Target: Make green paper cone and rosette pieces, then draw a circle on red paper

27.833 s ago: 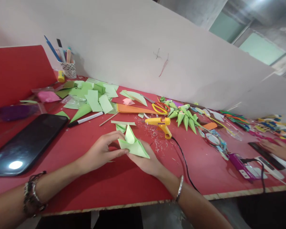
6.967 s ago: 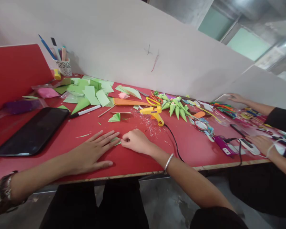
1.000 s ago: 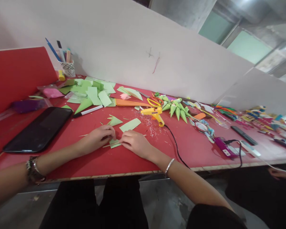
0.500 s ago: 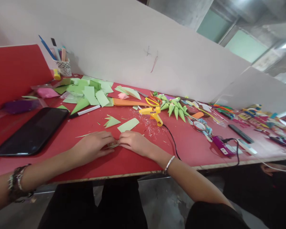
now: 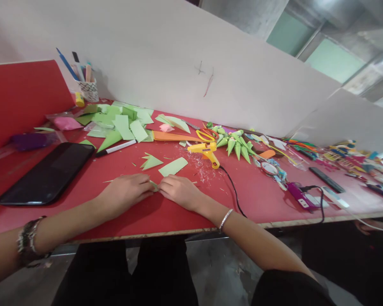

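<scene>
Close together near the table's front edge, both hands work at a small green paper piece (image 5: 154, 185). My left hand (image 5: 127, 192) has its fingers closed on the piece's left side. The fingertips of my right hand (image 5: 177, 190) press on its right end; the fingers partly hide it. Just beyond the hands lie a folded, pointed green paper (image 5: 151, 161) and a flat pale green strip (image 5: 173, 166). A yellow glue gun (image 5: 206, 152) rests on its side beyond my right hand.
The red table (image 5: 191, 216) also carries a black tablet (image 5: 47, 174), a marker (image 5: 116, 148), piled green paper (image 5: 123, 125), scissors (image 5: 207, 135), green paper cones (image 5: 238, 146) and a purple power adapter (image 5: 298, 196). The glue gun's cord curves right of my right hand. Another person's hand shows far right.
The small paper piece has shifted slightly and shows a little higher between my fingertips. The whole view has moved slightly; both hands stay nearly in place.
</scene>
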The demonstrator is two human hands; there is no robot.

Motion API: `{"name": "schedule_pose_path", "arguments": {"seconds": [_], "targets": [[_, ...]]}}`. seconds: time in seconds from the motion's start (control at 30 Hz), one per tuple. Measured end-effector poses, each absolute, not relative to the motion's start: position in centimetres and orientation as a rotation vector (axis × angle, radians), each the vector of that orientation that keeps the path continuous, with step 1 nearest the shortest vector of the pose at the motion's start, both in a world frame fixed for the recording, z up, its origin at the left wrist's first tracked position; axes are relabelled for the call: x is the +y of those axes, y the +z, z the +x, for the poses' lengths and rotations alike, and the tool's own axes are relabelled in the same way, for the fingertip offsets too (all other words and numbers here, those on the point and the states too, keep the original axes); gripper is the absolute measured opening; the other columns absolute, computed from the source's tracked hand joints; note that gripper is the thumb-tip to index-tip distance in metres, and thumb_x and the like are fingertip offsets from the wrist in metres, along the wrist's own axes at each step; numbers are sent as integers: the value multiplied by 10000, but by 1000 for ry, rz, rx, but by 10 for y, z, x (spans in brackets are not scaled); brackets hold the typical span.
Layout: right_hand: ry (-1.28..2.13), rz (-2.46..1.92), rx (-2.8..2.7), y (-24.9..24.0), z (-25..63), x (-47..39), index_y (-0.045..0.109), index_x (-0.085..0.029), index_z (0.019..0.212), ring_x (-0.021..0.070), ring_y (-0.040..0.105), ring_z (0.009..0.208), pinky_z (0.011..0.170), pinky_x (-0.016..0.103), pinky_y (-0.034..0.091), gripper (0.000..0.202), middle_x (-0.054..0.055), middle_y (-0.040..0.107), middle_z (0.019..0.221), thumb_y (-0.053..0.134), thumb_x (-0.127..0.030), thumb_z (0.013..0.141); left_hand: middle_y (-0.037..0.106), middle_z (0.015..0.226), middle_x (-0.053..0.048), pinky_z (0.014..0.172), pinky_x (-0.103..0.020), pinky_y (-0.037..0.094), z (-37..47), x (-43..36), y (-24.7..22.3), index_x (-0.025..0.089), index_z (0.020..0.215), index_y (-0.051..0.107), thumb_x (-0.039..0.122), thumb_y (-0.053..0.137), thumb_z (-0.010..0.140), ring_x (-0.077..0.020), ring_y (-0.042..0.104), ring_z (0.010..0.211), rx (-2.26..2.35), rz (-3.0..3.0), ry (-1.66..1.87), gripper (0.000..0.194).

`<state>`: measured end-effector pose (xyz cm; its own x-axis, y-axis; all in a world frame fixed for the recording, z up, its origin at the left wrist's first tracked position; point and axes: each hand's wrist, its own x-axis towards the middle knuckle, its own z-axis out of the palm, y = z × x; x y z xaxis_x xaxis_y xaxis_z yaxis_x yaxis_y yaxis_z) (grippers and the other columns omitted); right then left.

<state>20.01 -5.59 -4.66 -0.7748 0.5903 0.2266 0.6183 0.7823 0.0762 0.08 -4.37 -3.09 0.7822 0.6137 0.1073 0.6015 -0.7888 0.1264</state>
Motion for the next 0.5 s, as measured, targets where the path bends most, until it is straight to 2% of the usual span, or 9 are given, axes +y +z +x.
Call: {"name": "schedule_pose_path", "arguments": {"seconds": [0.2, 0.5], "targets": [[-44, -988, -2759, -38, 203, -58, 598, -161, 916, 138, 507, 833, 691, 233, 401, 235, 57, 598, 873, 382, -254, 915, 617, 823, -60, 653, -296, 438, -3, -45, -37, 177, 952, 639, 171, 355, 888, -181, 573, 738, 950, 2982, 272, 292], [-171, -884, -2778, -46, 203, -54, 605, -132, 904, 154, 493, 815, 717, 258, 401, 239, 64, 593, 845, 372, -186, 914, 610, 881, -56, 649, -275, 442, -4, -42, -41, 187, 941, 635, 272, 342, 905, -164, 575, 754, 968, 2863, 267, 306]]}}
